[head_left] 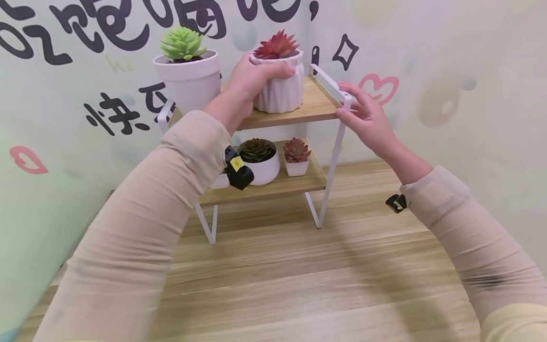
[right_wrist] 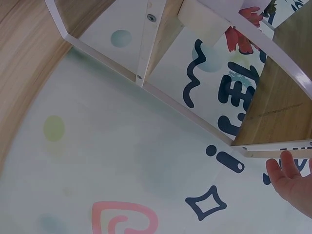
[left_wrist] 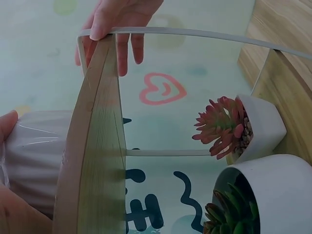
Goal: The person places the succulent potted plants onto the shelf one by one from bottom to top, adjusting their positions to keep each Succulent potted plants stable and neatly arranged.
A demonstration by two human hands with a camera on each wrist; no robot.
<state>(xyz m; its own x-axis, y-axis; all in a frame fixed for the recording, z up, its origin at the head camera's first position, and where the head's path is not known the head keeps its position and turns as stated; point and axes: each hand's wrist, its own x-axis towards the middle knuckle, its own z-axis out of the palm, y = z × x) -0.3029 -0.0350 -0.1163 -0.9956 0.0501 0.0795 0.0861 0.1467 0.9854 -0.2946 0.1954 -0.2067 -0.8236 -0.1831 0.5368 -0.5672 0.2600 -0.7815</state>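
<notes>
On the upper board of a small two-tier plant shelf [head_left: 318,102] stands a white ribbed pot [head_left: 279,92] holding a red succulent [head_left: 278,46]. My left hand [head_left: 248,83] grips this pot from its left side, with the thumb across the front near the rim. At the shelf's right end, my right hand [head_left: 369,118] holds the front corner of the white metal frame [head_left: 337,147]. Its thumb lies at the board's edge, and its fingers reach behind the frame in the left wrist view. Part of the left hand's fingers is hidden behind the pot.
A white pot with a green succulent [head_left: 188,76] stands left on the upper board. Below are a round white pot [head_left: 262,173], a small square pot [head_left: 297,167] and another pot partly hidden by my left arm. The wood surface [head_left: 299,275] meets a painted wall [head_left: 448,71].
</notes>
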